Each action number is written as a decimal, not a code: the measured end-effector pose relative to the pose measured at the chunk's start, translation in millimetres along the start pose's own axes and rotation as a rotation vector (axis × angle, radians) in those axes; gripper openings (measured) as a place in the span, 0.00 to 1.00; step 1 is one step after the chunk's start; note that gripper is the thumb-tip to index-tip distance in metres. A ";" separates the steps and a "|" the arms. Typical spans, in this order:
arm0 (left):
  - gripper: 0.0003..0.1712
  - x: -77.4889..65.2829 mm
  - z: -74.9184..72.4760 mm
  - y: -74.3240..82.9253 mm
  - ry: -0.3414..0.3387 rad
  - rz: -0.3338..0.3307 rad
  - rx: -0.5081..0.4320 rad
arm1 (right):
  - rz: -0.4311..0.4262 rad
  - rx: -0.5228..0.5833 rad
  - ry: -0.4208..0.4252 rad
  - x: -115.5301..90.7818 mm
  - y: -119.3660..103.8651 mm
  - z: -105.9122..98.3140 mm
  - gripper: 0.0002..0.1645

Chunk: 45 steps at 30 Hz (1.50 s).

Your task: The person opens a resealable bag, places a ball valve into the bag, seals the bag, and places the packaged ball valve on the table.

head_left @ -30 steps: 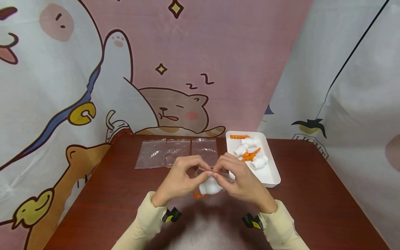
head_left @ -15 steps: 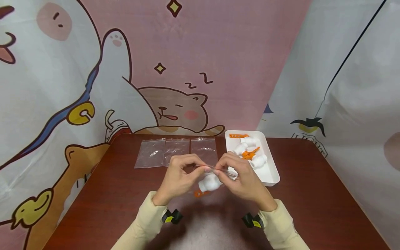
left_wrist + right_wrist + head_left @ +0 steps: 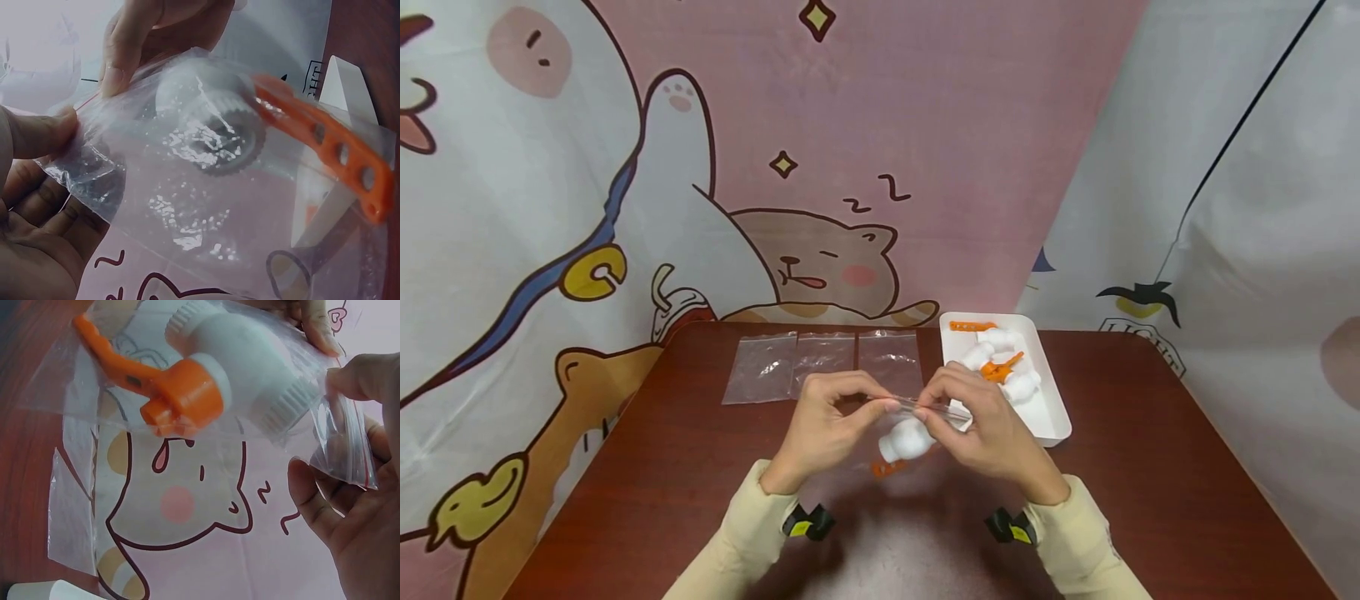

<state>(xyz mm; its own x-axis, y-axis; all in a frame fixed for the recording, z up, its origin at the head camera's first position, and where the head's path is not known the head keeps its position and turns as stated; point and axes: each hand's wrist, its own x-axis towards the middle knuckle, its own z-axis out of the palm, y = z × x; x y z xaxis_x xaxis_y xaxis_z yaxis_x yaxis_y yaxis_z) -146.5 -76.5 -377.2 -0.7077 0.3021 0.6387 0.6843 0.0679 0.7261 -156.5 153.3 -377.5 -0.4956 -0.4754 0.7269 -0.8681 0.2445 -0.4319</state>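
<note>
A clear zip bag [image 3: 194, 219] hangs between my hands, with a red line along its zip edge. Inside it are a white plastic valve [image 3: 256, 369] with ribbed ends and its orange handle [image 3: 325, 137]. My left hand [image 3: 835, 421] pinches the zip edge between thumb and index finger. Close beside it, my right hand [image 3: 977, 421] pinches the same edge further to the right. In the right wrist view, the zip strip [image 3: 356, 444] shows between the right thumb and fingers. Whether the whole zip is sealed cannot be told.
A white tray [image 3: 1060, 412] at the back right holds several more white valves [image 3: 1021, 387] and orange handles [image 3: 972, 327]. Flat clear zip bags [image 3: 762, 367] lie in a row along the table's back edge. A printed cloth [image 3: 985, 167] hangs behind the brown table [image 3: 647, 483].
Both hands keep pinching the zip edge, and a little more of it shows between the thumbs than a second ago. The bagged valve has tilted slightly below them.
</note>
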 end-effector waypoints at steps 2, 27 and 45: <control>0.04 0.0 -0.7 0.0 0.004 -0.001 -0.006 | -0.001 -0.006 -0.001 -0.1 0.3 -0.7 0.13; 0.03 -2.3 -11.7 3.4 0.050 -0.060 0.005 | 0.010 -0.034 -0.004 -9.7 5.0 -12.2 0.15; 0.04 -5.0 -21.7 -0.3 -0.027 -0.106 0.022 | 0.040 -0.041 -0.001 -21.9 12.2 -22.4 0.19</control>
<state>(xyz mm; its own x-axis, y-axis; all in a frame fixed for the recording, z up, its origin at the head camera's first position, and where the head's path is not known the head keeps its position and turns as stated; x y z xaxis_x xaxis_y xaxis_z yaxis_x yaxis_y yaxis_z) -147.0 -98.6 -375.0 -0.7717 0.3172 0.5512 0.6096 0.1218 0.7833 -156.8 185.6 -386.7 -0.5300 -0.4656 0.7087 -0.8480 0.2982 -0.4383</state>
